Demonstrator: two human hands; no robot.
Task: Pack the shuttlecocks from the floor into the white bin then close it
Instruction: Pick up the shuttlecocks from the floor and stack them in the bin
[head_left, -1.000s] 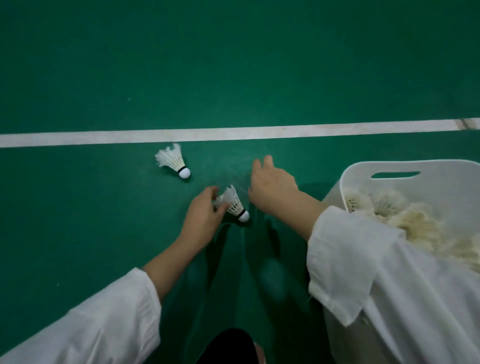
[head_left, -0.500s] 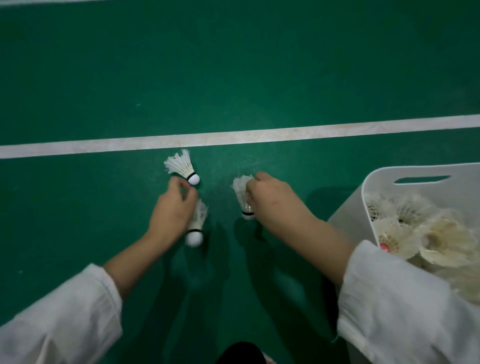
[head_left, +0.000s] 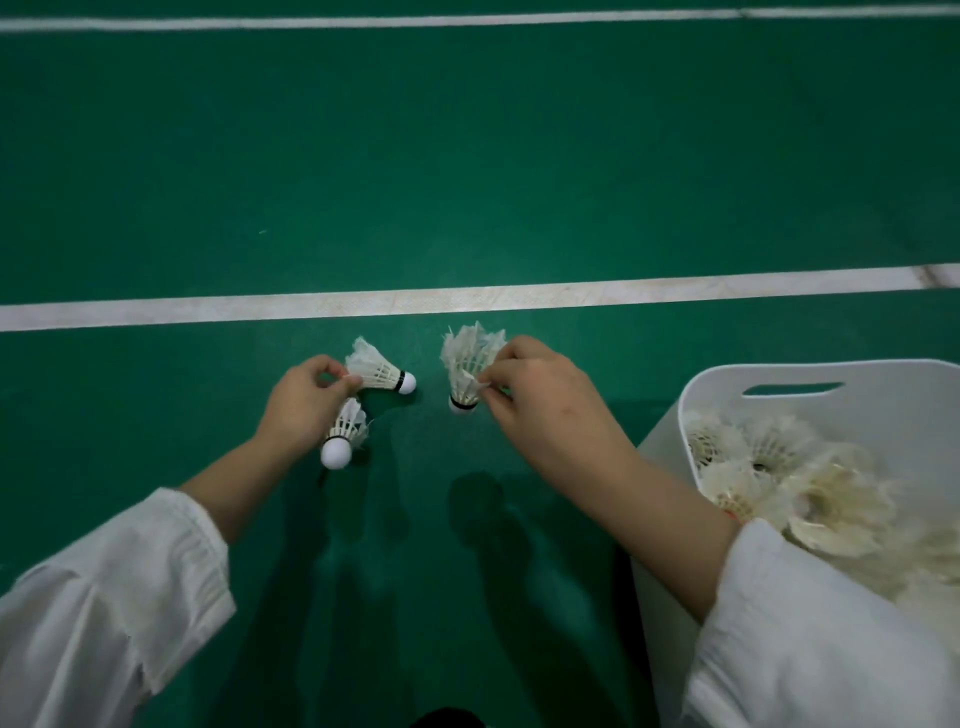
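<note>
My left hand holds two white shuttlecocks. One shuttlecock is pinched by its feathers between thumb and fingertips, cork pointing right. A second shuttlecock hangs below the palm with its cork down. My right hand pinches the feathers of a third shuttlecock, cork pointing down, just above the green floor. The white bin stands at the right, open, with several shuttlecocks piled inside. My right sleeve hides its near part.
Green court floor stretches all around. A white line crosses just beyond my hands and another white line runs along the top edge. No lid for the bin shows.
My left hand has pinched the shuttlecock that lay on the floor while keeping the earlier one. My right hand has lifted its shuttlecock, feathers now up. The view has tilted up.
</note>
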